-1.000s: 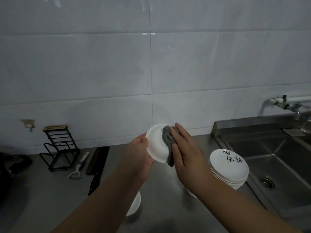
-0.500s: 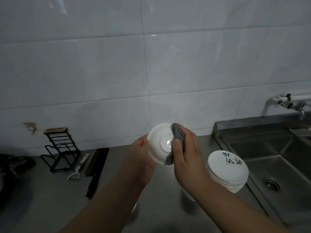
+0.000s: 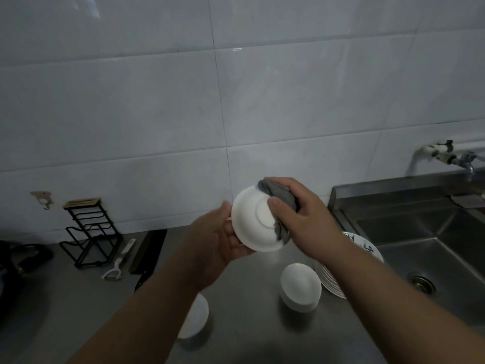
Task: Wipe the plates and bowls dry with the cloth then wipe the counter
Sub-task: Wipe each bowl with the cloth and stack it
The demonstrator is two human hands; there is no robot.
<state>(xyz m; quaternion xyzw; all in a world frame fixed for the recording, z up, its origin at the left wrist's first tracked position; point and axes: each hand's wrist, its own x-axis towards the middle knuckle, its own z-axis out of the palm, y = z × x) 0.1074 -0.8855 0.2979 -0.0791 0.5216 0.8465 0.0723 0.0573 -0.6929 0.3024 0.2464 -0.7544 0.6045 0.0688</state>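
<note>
Head view: the left hand [image 3: 217, 239] grips a white bowl [image 3: 253, 222] by its rim, held above the steel counter [image 3: 249, 324] with its underside facing the camera. The right hand [image 3: 301, 214] pinches a grey cloth [image 3: 282, 203] against the bowl's foot ring and right rim. Below, an upturned bowl stack [image 3: 300, 287] sits just beside what seems a stack of patterned plates [image 3: 367, 252], near the sink [image 3: 433, 248].
</note>
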